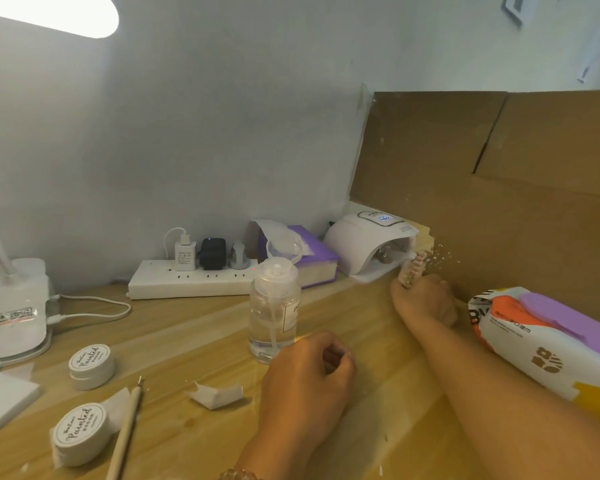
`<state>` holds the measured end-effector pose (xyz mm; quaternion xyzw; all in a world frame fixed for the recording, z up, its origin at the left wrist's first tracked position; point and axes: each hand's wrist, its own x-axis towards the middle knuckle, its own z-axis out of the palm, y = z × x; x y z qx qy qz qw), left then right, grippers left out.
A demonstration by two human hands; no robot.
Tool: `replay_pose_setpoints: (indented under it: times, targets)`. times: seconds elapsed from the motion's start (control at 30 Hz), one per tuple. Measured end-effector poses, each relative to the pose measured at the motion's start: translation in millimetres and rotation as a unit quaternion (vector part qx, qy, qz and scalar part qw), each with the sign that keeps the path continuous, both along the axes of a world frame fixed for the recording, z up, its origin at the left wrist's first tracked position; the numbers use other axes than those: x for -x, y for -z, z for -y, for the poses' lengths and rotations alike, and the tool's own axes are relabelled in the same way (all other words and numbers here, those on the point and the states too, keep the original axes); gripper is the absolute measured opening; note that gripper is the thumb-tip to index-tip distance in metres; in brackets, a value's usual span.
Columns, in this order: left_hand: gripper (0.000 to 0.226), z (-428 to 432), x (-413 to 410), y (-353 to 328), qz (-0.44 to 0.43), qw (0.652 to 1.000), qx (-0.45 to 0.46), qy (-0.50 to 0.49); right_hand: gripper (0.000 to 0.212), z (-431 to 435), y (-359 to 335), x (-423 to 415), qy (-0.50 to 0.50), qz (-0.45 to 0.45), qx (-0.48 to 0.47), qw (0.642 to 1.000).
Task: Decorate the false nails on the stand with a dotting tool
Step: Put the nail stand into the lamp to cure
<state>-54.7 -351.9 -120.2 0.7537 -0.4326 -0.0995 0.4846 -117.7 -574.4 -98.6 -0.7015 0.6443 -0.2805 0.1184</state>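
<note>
Apparently the work stands at a curing pause rather than at the dotting itself. The right hand (pixel 425 301) reaches far forward and grips the nail stand (pixel 412 271), holding it upright just beside the mouth of the nail lamp (pixel 368 244), at the far right of the tabletop (pixel 378 410). The false nails on it show as a pinkish row, too blurred to count or to tell whether any dots are on them. The left hand (pixel 305 375) rests nearer the person with its fingers curled into the palm, and nothing can be seen in it.

The dotting tool (pixel 129 420) lies on the tabletop at the lower left, well apart from both hands, so no dot is being placed now. Judging from this, the nails have to come back from the lamp and the tool has to be picked up before any further decorating; how much is already done cannot be told.

Counted:
- one dotting tool
- two round jars marked "Painted", the farther jar (pixel 90 365) and the nearer jar (pixel 80 434), one either side of the tool's tip
- one clear pump bottle (pixel 274 306) just beyond the left hand
- one nail lamp
- one power strip (pixel 191 280) with three plugs in it
- one desk lamp (pixel 14 306)
- one tissue pack (pixel 548 341) beside the right forearm
- one crumpled scrap of wipe (pixel 219 394)
</note>
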Motion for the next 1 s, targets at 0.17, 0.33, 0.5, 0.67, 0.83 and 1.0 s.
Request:
replay_pose_setpoints:
  times: [0.17,0.33,0.5,0.67,0.83,1.0]
  targets:
    - [0.012,0,0,0,0.006,1.000,-0.001,0.004,0.065,16,0,-9,0.003,-0.013,0.000,1.000]
    - [0.010,0,-1,-1,0.002,1.000,0.000,0.006,0.054,23,-1,-15,-0.027,-0.018,0.000,0.999]
    - [0.011,0,-2,0,-0.004,1.000,0.000,0.004,0.031,24,2,-9,-0.074,-0.002,-0.005,0.997]
    - [0.011,0,-1,1,-0.003,1.000,-0.002,0.002,0.044,21,2,-7,-0.062,0.016,0.026,0.998]
    - [0.012,1,-2,1,-0.007,1.000,0.004,0.003,0.070,24,2,-17,-0.035,0.017,0.019,0.999]
    - [0.011,1,-3,2,-0.008,1.000,0.000,0.003,0.068,20,3,-18,-0.046,0.035,0.040,0.998]
